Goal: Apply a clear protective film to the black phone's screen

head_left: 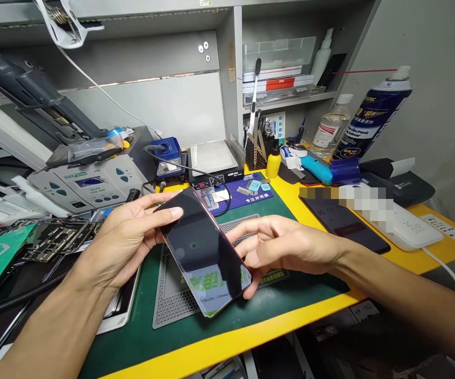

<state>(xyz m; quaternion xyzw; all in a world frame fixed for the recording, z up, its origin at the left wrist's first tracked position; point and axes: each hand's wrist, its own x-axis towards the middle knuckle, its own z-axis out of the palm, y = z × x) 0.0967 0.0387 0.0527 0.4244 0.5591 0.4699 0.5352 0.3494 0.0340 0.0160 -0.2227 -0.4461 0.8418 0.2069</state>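
Note:
A smartphone [207, 247] with a dark, glossy screen is tilted in the air between my hands, and its glass mirrors some green lettering. My left hand [136, 226] grips its upper left edge, thumb pressed on the screen and fingers behind. At the right side, my right hand [275, 247] has its fingers curled against the phone's edge near the lower right corner. Beneath the phone lies a grey perforated pad [172, 300] on a green mat [235, 316].
At left stand a grey soldering station [93, 184] and several circuit boards [49, 242]. A heating plate [214, 163], a yellow bottle [274, 162] and a tool holder [261, 152] line the back. To the right are another phone [342, 223], a white device [405, 226] and a spray can [373, 121].

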